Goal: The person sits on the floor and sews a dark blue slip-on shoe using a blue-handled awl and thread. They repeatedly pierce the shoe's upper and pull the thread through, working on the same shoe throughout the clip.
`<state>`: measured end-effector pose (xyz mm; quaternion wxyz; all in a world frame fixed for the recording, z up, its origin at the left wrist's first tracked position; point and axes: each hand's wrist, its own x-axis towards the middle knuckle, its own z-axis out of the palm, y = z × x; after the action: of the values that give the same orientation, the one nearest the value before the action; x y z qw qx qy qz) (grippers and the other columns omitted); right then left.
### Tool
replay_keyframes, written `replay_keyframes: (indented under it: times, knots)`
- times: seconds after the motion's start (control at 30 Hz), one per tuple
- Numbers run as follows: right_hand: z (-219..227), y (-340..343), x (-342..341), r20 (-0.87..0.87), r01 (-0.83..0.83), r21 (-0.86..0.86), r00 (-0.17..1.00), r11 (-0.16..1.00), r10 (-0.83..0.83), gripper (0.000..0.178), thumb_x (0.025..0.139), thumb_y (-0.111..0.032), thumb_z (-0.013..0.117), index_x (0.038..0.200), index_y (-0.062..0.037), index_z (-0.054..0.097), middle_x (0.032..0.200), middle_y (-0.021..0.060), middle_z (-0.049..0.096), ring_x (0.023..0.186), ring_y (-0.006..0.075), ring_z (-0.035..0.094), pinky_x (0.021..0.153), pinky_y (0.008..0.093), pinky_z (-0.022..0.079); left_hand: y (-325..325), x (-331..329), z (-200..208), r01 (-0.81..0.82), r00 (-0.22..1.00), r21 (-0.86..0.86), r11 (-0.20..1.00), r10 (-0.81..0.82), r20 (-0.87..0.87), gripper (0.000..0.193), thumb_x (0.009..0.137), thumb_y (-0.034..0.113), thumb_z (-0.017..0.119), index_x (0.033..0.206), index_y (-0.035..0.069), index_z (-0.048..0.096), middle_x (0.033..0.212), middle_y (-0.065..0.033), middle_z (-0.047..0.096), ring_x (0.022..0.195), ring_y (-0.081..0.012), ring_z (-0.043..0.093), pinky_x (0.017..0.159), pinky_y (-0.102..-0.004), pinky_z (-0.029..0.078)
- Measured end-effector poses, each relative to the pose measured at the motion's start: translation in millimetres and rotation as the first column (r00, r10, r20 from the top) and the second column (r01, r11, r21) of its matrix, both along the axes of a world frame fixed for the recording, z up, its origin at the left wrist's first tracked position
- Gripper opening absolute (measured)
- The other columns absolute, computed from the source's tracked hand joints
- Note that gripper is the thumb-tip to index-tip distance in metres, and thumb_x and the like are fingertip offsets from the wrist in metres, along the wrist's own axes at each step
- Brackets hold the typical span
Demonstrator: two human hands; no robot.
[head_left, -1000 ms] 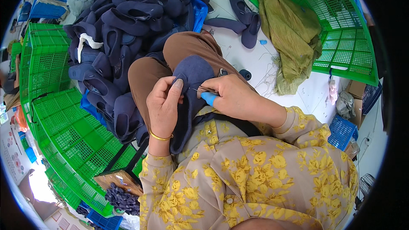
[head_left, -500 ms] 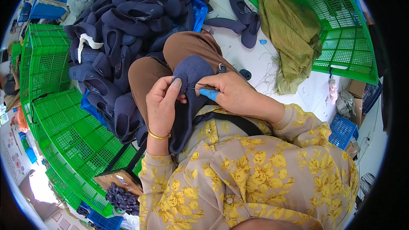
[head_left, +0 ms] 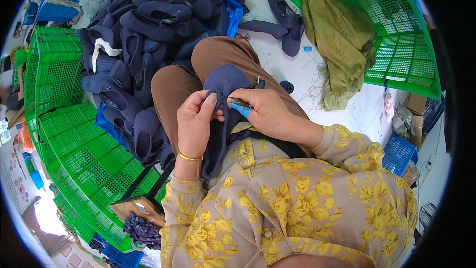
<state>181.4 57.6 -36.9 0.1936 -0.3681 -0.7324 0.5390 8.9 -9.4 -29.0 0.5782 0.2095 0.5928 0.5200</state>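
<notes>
A navy fabric shoe [head_left: 229,76] lies over my lap, its rounded end pointing away from me and its long part hanging toward my waist. My left hand [head_left: 197,119] pinches the fabric at the shoe's left side between thumb and fingers. Close by on the right, my right hand [head_left: 267,111] grips a small dark tool [head_left: 240,102] against the shoe; its exact kind is mostly hidden by the fingers. Blue wrapping [head_left: 242,109] covers part of one right finger. Past that hand, a small metal-and-black piece [head_left: 260,83] shows on my thigh.
A large heap of navy shoes [head_left: 148,34] lies ahead on the left, on blue sheeting [head_left: 233,12]. Green mesh crates [head_left: 94,168] stand at left and far right. Loose shoes [head_left: 286,20], an olive cloth [head_left: 337,44] and a dark thread spool [head_left: 286,87] lie on the floor.
My right hand has turned slightly and come closer to the shoe, and the tool's thin tip no longer shows. My left hand still pinches the fabric, shifted a little right.
</notes>
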Motion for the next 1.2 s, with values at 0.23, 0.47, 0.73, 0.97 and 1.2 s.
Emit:
replay_keyframes:
  times: [0.23, 0.47, 0.73, 0.97, 1.2]
  knots:
    - [14.3, -0.2, 4.7, 0.168, -0.094, 0.040, 0.982, 0.995, 0.086, 0.033, 0.078, 0.006, 0.058, 0.108, -0.0088, 0.060, 0.088, 0.0155, 0.067, 0.080, 0.0336, 0.067, 0.068, 0.0379, 0.051, 1.9, 0.5, 6.9, -0.018, 0.995, -0.072, 0.997, 0.025, 0.100, 0.015, 0.099, 0.012, 0.057, 0.103, -0.001, 0.061, 0.081, -0.0031, 0.063, 0.068, -0.0089, 0.060, 0.064, -0.0234, 0.053]
    - [6.9, -10.6, -0.7, 0.186, -0.046, 0.070, 0.982, 0.996, 0.032, 0.034, 0.077, 0.006, 0.055, 0.108, -0.0083, 0.054, 0.086, 0.0195, 0.065, 0.081, 0.0391, 0.064, 0.067, 0.0440, 0.050, 2.2, -4.5, 7.0, 0.041, 0.976, -0.079, 0.996, -0.023, 0.216, 0.013, 0.099, 0.011, 0.053, 0.099, 0.000, 0.061, 0.081, -0.0034, 0.062, 0.066, -0.0096, 0.058, 0.063, -0.0248, 0.052]
    - [5.5, -15.1, -7.9, 0.128, 0.083, 0.011, 0.988, 0.996, -0.084, 0.022, 0.082, 0.006, 0.052, 0.102, -0.0029, 0.049, 0.080, 0.0195, 0.064, 0.073, 0.0370, 0.066, 0.064, 0.0441, 0.050, 1.9, -3.2, 5.6, 0.025, 0.966, -0.063, 0.998, -0.008, 0.257, 0.013, 0.100, 0.010, 0.053, 0.097, 0.001, 0.060, 0.081, -0.0037, 0.061, 0.065, -0.0099, 0.058, 0.062, -0.0254, 0.052]
    - [3.9, -14.4, -8.7, 0.095, 0.092, -0.057, 0.992, 0.994, -0.087, 0.020, 0.086, 0.005, 0.049, 0.104, -0.0030, 0.045, 0.074, 0.0143, 0.064, 0.067, 0.0297, 0.066, 0.059, 0.0389, 0.050, 1.9, 0.9, 6.9, 0.002, 0.972, -0.063, 0.998, 0.012, 0.233, 0.011, 0.099, 0.009, 0.055, 0.100, 0.000, 0.061, 0.081, -0.0030, 0.063, 0.065, -0.0093, 0.059, 0.061, -0.0239, 0.053]
    - [12.0, -9.1, -20.2, -0.056, 0.091, 0.045, 0.995, 0.995, -0.088, 0.020, 0.091, -0.001, 0.052, 0.109, -0.0052, 0.043, 0.075, 0.0132, 0.065, 0.068, 0.0295, 0.067, 0.058, 0.0391, 0.051, -1.1, 4.3, 1.5, 0.022, 0.993, -0.058, 0.998, -0.015, 0.116, 0.013, 0.099, 0.009, 0.056, 0.104, -0.001, 0.061, 0.083, -0.0028, 0.064, 0.065, -0.0079, 0.060, 0.060, -0.0221, 0.053]
